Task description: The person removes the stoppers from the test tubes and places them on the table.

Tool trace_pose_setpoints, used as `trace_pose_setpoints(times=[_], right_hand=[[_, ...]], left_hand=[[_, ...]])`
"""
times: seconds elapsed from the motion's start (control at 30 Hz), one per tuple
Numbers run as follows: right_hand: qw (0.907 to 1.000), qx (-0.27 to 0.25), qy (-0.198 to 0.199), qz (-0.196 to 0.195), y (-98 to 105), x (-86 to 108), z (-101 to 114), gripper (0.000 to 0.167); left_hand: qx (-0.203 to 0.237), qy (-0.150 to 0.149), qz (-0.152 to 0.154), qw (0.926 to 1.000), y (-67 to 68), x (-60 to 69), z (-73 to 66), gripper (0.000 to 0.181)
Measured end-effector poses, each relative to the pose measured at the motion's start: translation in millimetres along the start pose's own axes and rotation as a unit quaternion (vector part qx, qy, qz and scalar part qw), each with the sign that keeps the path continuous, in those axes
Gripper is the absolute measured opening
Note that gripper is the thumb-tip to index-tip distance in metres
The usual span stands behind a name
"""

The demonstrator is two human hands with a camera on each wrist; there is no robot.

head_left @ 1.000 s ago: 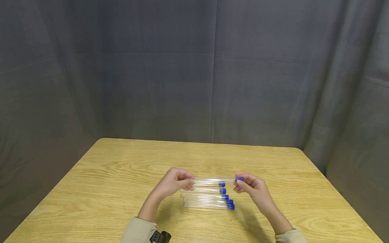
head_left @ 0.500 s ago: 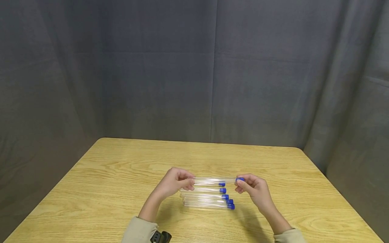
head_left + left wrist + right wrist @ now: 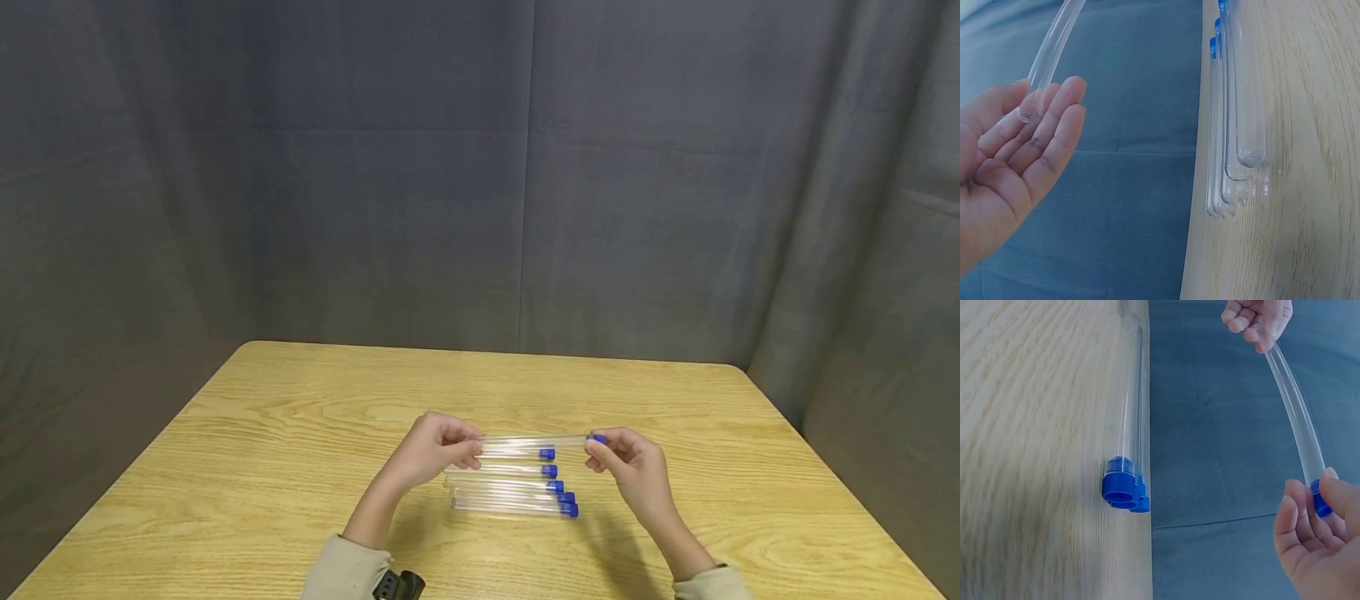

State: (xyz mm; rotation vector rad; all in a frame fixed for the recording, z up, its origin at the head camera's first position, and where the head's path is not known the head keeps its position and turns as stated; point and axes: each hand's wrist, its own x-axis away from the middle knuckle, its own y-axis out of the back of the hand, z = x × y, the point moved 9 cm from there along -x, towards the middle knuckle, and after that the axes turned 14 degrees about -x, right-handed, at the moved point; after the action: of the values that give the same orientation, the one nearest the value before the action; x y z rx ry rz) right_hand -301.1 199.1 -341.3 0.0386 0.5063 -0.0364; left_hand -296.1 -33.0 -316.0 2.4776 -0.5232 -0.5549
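Observation:
A clear test tube with a blue cap is held level above the table. My left hand pinches its rounded end between thumb and fingers, as the left wrist view also shows in the palm-side fingers. At the other end my right hand pinches the blue cap, which sits at the tube's mouth. Below lie several more capped test tubes, side by side with their caps to the right. The held tube and left hand partly hide the farthest of them.
The wood-grain table extends around the tubes on all sides. Behind it and at both sides hang dark grey curtains. A black device is strapped at the left sleeve.
My right hand has shifted slightly to the right with the blue cap, and its end of the tube is slightly higher. The left hand has barely moved. The tubes on the table stay put.

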Motion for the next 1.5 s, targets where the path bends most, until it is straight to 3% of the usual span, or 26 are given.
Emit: trace_pose_setpoints(times=[0.2, 0.47, 0.73, 1.27, 1.4, 1.5], right_hand=[[1.0000, -0.008, -0.001, 0.000, 0.0, 1.1, -2.8, 0.009], [0.9975, -0.059, -0.022, 0.032, -2.7, 1.8, -4.5, 0.014], [0.9920, -0.104, -0.040, 0.059, -7.2, 1.6, -6.6, 0.021], [0.9881, -0.132, -0.068, 0.040, -3.7, 0.8, -13.0, 0.015], [0.9872, -0.135, -0.074, 0.044, -4.7, 0.8, -14.2, 0.021], [0.9868, -0.134, -0.081, 0.042, -4.4, 1.0, -15.8, 0.019]], left_hand=[[0.009, 0.000, 0.010, 0.9999, 0.8, 2.4, -2.7, 0.018], [0.036, -0.006, 0.032, 0.9989, -6.4, -5.1, 25.8, 0.023], [0.039, -0.009, 0.037, 0.9985, -5.5, -5.4, 33.4, 0.024], [0.042, -0.017, 0.039, 0.9982, -1.3, -2.6, 32.0, 0.025], [0.035, -0.047, 0.038, 0.9976, -0.4, -2.1, 28.8, 0.028], [0.033, -0.053, 0.037, 0.9974, 0.0, -1.7, 29.3, 0.029]])
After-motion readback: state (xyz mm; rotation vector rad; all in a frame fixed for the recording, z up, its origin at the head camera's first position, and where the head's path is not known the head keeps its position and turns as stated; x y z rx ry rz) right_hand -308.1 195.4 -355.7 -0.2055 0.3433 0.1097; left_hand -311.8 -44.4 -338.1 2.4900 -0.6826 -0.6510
